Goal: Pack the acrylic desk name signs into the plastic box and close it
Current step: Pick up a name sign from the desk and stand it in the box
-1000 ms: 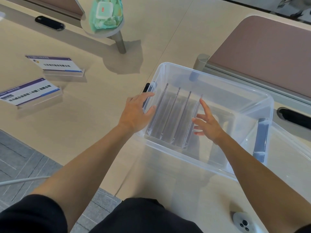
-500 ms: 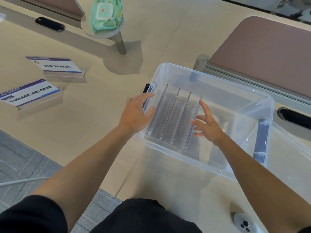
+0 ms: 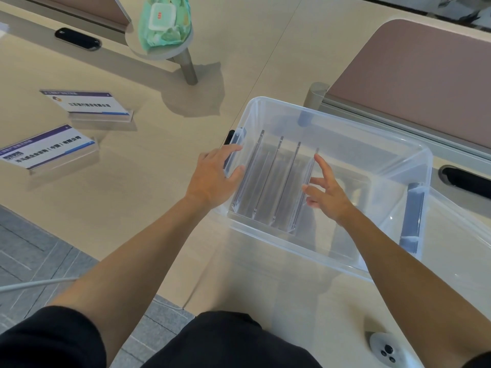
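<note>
Four signs [image 3: 276, 181] upright in box [image 3: 332, 120], two [image 3: 87, 104] outside, both hands [image 3: 212, 176] spread.

Print on the two name signs [image 3: 87, 104] left on the desk [image 3: 132, 181] is too small to read. The nearer sign [image 3: 45, 151] is cut by the left edge. The lid [image 3: 457, 235] runs off right.

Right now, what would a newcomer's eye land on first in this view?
The clear plastic box on the table, with a row of acrylic signs standing on edge at its left end. The left hand rests on the box's left rim; the right hand is inside beside the signs. Two printed name signs still lie on the table, far left.
</note>
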